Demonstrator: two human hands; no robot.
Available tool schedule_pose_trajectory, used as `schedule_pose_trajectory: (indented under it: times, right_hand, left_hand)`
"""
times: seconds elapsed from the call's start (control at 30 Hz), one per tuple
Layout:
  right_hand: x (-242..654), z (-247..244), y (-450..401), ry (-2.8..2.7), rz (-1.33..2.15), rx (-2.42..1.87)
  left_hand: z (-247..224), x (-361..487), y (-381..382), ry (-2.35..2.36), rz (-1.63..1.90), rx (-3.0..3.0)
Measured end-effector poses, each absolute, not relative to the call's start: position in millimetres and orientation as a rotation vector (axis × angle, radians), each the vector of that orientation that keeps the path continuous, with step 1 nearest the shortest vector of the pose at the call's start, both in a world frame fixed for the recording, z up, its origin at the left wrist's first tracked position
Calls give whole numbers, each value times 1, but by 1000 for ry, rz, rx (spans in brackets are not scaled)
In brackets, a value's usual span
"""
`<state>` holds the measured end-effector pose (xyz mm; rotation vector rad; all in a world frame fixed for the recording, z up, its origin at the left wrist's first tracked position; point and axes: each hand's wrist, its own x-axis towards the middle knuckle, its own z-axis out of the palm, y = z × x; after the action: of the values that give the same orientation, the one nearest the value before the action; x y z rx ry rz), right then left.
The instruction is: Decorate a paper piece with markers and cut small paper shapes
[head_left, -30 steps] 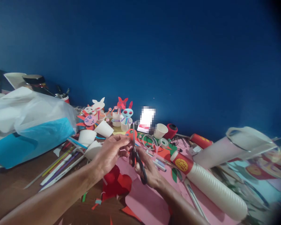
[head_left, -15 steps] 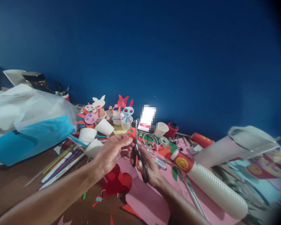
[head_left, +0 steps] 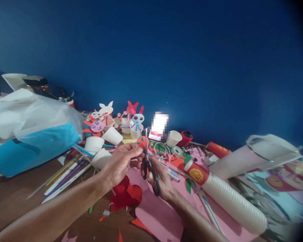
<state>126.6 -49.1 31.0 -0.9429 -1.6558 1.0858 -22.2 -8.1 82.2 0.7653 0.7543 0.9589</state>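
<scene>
My left hand [head_left: 125, 163] pinches a small orange-red paper piece [head_left: 140, 140] with dark markings between thumb and fingers. In my right hand [head_left: 160, 178] are black-handled scissors [head_left: 155, 179], their blades pointing up and away beside the paper. The blades look close together; whether they touch the paper, I cannot tell. Below my hands lie red paper shapes [head_left: 131, 195] and a pink paper sheet [head_left: 159, 215]. Just past my left hand, a white paper cup [head_left: 101, 158] lies tipped over. Behind stand cups with paper animal heads, one with a light-blue face [head_left: 138, 118].
A long stack of paper cups [head_left: 237, 200] lies at the right, near a whitish pitcher [head_left: 232, 161]. Pens and sticks [head_left: 65, 178] lie at the left beside a blue sheet [head_left: 35, 148] under a plastic bag [head_left: 47, 114]. Tape rolls [head_left: 176, 151] sit before the blue wall [head_left: 151, 57].
Almost nothing differs. Both hands keep their hold on the paper and the scissors, and the view has shifted very slightly.
</scene>
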Motion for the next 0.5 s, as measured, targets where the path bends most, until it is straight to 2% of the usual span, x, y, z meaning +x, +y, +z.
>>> schedule_pose_trajectory:
  times: [0.5]
  right_hand:
    - [126,30,-49,-1657,1078,-938]
  left_hand:
    - [81,-22,-9,753,949,771]
